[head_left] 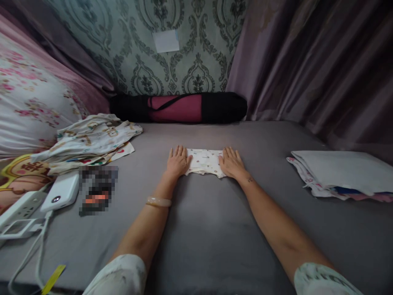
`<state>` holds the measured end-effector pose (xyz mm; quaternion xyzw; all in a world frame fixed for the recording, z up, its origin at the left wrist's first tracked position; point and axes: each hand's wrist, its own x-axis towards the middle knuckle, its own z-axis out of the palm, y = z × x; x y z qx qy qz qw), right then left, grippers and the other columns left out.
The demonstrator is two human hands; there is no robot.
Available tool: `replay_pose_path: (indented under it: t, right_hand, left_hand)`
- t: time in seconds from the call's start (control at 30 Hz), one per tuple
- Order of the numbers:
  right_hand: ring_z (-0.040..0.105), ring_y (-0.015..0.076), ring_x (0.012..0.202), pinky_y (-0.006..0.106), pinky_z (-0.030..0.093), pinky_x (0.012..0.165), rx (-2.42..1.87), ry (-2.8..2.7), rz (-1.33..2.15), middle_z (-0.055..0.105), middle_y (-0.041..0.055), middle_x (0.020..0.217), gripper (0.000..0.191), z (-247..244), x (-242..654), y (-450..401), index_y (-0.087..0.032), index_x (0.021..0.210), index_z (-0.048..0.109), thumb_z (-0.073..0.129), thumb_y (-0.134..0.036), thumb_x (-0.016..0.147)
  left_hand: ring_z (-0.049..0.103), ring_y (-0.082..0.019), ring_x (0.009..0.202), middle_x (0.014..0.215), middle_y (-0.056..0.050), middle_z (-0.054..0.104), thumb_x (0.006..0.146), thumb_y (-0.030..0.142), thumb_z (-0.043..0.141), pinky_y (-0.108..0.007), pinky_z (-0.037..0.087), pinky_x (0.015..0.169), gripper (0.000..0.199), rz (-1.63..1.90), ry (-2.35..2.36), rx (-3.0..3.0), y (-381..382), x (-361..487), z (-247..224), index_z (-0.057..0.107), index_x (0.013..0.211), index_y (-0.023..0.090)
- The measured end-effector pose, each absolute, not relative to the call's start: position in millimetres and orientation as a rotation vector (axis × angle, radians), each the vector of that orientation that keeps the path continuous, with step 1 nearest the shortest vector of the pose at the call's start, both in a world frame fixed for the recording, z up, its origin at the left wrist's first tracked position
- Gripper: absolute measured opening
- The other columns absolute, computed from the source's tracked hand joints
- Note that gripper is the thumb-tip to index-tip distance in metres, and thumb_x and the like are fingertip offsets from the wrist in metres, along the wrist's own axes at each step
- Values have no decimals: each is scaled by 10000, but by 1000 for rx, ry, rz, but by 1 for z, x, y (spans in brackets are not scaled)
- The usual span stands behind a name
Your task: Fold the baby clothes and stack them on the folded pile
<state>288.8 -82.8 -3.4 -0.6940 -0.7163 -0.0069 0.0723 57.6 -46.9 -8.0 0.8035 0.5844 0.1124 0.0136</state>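
Left hand (179, 161) and right hand (232, 163) flank patterned cloth (204, 160), pressing its edges; grip released, fingers flat.

Sheet (215, 233): plain grey. Folded cloth (205, 160): white, small scattered multicolour print. Long bag (178, 108): black ends, dark pink middle, black strap. Wallpaper (129, 37): grey-green, darker damask motifs. Curtain (276, 61): muted purple. Pillow (30, 98) was white with pink florals. Power bank (63, 190) and power strip (23, 209) were white. Bracelet (159, 201) was pale, milky beige. Tag (53, 280) was yellow. Card on the wall (166, 41) looked whitish, pale blue edge.
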Motion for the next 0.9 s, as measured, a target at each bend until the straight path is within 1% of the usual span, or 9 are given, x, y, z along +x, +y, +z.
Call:
replay_pose_path:
  t: [0.13,0.27,0.37,0.43,0.5,0.63,0.7,0.8,0.9]
  right_hand:
    - [206,296,1435,436,168,1165,-2126,-2187,80,265,190,1546,647,-6,299,-81,21,1464,306,195,-375,964]
    - [198,286,1438,448,130,1174,-2093,-2209,52,279,183,1542,631,0,294,-82,14,1463,317,189,-357,969]
    - [175,255,1448,442,95,1179,-1980,-2217,5,264,147,1556,605,6,278,-84,-57,1480,319,174,-365,980]
    - [172,242,1451,444,111,1176,-1914,-2245,46,237,124,1570,596,7,266,-85,-122,1497,303,163,-397,987]
    - [185,245,1448,452,134,1169,-1906,-2277,118,235,123,1571,597,4,260,-85,-155,1505,292,160,-426,989]
    - [212,260,1440,469,148,1162,-1924,-2319,158,273,137,1555,601,-2,260,-83,-146,1498,310,167,-428,987]
    - [225,272,1434,480,164,1156,-1937,-2321,160,287,141,1549,595,-1,259,-81,-137,1488,330,176,-414,984]
    - [232,275,1432,473,178,1155,-1948,-2276,135,308,142,1539,590,5,246,-76,-119,1470,359,174,-396,983]
    - [213,261,1438,427,178,1164,-1898,-2260,81,299,150,1542,612,6,223,-71,-69,1473,335,177,-401,983]
  left_hand:
    - [259,-315,1427,1536,-184,298,953,467,286,-543,142,1154,603,294,1772,2416,-43,47,-9,367,1440,121]
    - [270,-294,1425,1528,-157,332,964,432,272,-575,160,1137,523,410,1717,2356,-36,42,-12,416,1396,173]
    - [339,-269,1394,1488,-145,407,969,368,275,-545,229,1127,460,588,1748,2253,-30,36,-15,456,1352,190]
    - [377,-273,1369,1469,-152,431,950,319,332,-523,276,1114,436,684,1764,2226,-27,31,-18,458,1343,180]
    - [403,-286,1345,1434,-163,467,929,304,388,-525,295,1102,420,700,1761,2243,-26,25,-21,470,1320,173]
    - [402,-308,1334,1367,-177,519,931,364,408,-552,279,1100,387,635,1785,2257,-24,19,-25,503,1250,166]
    - [414,-306,1327,1359,-176,528,931,358,415,-545,281,1102,380,667,1771,2249,-20,18,-26,502,1248,168]
    - [478,-282,1279,1330,-169,561,944,338,396,-492,335,1086,382,829,1727,2150,-13,16,-25,499,1271,170]
    - [508,-245,1260,1338,-161,561,969,327,332,-409,387,1064,405,1027,1722,1969,-8,12,-21,495,1296,152]
